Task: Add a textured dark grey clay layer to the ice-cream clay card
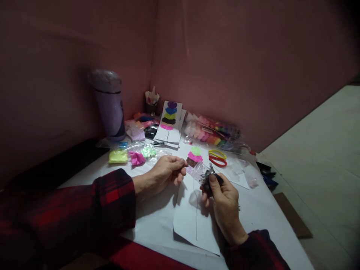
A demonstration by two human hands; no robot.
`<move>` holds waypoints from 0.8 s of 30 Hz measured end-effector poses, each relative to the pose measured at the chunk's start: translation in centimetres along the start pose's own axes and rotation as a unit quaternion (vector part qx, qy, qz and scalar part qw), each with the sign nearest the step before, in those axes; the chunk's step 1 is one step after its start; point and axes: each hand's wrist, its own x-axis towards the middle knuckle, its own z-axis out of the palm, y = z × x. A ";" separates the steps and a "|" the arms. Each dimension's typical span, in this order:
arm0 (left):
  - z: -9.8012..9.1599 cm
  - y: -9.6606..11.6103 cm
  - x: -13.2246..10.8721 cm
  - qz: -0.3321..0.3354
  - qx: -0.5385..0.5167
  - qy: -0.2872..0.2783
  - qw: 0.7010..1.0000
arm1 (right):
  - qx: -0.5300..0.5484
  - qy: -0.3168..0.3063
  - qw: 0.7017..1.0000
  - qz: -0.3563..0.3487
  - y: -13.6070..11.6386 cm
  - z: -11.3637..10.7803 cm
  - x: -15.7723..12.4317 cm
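Note:
My right hand point(225, 197) grips a small clear plastic bag point(198, 172) with a soft black lump point(206, 183), clay-like, in it. The tines of a fork point(212, 168) stick up from the same hand. Thumb and fingers of my left hand point(171, 170) are pinched together just left of the bag; I cannot make out what is between them. Below both hands lies a white sheet point(185, 221) with a drawn vertical line. At its upper end are stacked patches: light green point(196, 151), pink point(195, 157) and brown point(192, 162).
Bags of yellow point(118, 156), pink point(137, 158) and green clay point(149, 150) lie left. A card with coloured layers point(169, 122) leans at the back. Red-and-yellow-handled scissors point(218, 161) lie right. A purple tumbler point(109, 108) and a large pack of coloured pieces point(210, 131) stand near the walls.

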 end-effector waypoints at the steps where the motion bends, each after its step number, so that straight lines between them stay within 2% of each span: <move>1: 0.0 0.0 -0.1 0.003 0.003 -0.001 1.000 | 0.001 0.000 1.000 0.000 0.0 0.0 0.0; 7: 0.0 -0.2 -0.1 0.016 -0.038 -0.023 0.999 | 0.001 -0.002 1.000 -0.008 0.0 -0.1 -0.1; 11: -0.2 -0.3 0.0 0.030 -0.015 -0.022 0.999 | -0.003 -0.007 1.000 -0.006 -0.1 -0.1 -0.1; 24: -0.3 -0.2 0.0 0.003 0.010 -0.022 1.000 | -0.003 -0.010 1.000 -0.008 0.1 -0.2 0.1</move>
